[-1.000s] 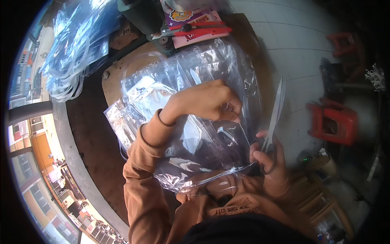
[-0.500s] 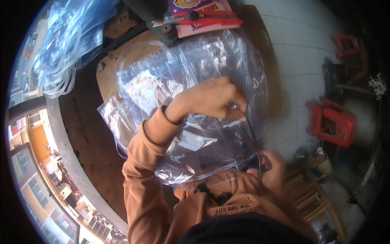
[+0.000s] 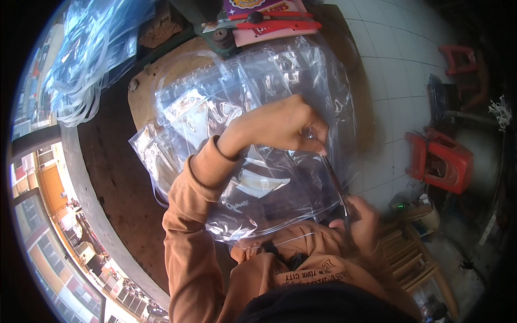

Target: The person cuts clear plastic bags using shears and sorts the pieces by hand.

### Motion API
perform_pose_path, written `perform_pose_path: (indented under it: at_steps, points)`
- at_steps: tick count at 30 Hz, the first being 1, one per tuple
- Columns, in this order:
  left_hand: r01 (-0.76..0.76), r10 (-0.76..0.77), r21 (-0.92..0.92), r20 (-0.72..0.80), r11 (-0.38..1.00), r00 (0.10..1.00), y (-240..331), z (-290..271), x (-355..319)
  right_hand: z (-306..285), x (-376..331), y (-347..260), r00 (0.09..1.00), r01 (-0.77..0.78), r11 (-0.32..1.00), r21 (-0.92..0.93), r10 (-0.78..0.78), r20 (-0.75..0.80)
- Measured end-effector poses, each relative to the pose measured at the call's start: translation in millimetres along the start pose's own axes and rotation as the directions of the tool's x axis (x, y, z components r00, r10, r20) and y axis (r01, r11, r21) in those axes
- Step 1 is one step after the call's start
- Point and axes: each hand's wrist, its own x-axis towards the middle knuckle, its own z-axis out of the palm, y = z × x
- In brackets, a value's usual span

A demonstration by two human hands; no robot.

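Observation:
A stack of clear plastic bags (image 3: 186,110) with glossy creases lies across the board in front of me, its near edge against my sweater. My left hand (image 3: 293,126) reaches over the plastic from the left, fingers pinched on the upper end of a narrow dark strip (image 3: 335,183). Lower down, at the right side of the bags, my right hand (image 3: 362,222) is closed on the other end. The strip runs nearly straight between both hands. What lies inside the right fingers is partly hidden.
Red-handled scissors (image 3: 285,22) rest on colourful packs at the far edge, beside a dark metal part (image 3: 221,36). A bundle of clear bags with straps (image 3: 89,70) hangs at far left. Red stools (image 3: 444,161) and a wooden slatted seat (image 3: 404,253) stand at right.
The dark strip has gone from curved to nearly straight between my hands. My left hand has risen slightly; the right has shifted only a little. The bags lie about the same.

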Motion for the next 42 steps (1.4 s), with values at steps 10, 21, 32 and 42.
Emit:
perform_pose_path:
  at_steps: [10, 21, 32, 42]
  points:
    - [-0.120, 0.123, 0.061, -0.045, 0.991, 0.991, -3, -8, -2, -5, -2, 9, 0.909, -0.368, 0.831, 0.417, 0.226, 0.351]
    - [-0.130, 0.130, 0.006, -0.039, 0.992, 0.991, -1, -10, -1, 1, 18, -8, 0.994, 0.112, 0.989, -0.099, -0.112, 0.011]
    - [-0.128, 0.128, 0.006, -0.067, 0.992, 0.989, 0, -9, -2, 1, 20, 5, 0.990, 0.121, 0.989, 0.088, -0.126, 0.063]
    - [-0.099, 0.100, 0.023, -0.070, 0.995, 0.993, 1, -9, -1, -5, 15, 10, 0.954, -0.180, 0.913, 0.367, 0.070, 0.292]
